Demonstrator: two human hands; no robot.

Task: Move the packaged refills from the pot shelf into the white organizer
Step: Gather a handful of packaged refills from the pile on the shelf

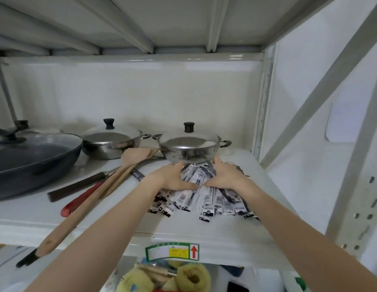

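Note:
A heap of long, thin black-and-white packaged refills (206, 197) lies fanned out on the white pot shelf (124, 220), just in front of a lidded steel pot (190, 147). My left hand (175, 179) presses on the pile from the left and my right hand (224, 175) from the right, fingers curled around the far ends of the packets. The near ends of the packets spread loose toward the shelf's front edge. The white organizer is not in view.
A second lidded steel pot (111, 142) and a dark pan (34, 159) stand to the left. Wooden spatulas (103, 186) and red- and dark-handled utensils (82, 199) lie diagonally on the shelf. Shelf uprights (265, 98) close the right side. Yellow brushes (191, 277) sit below.

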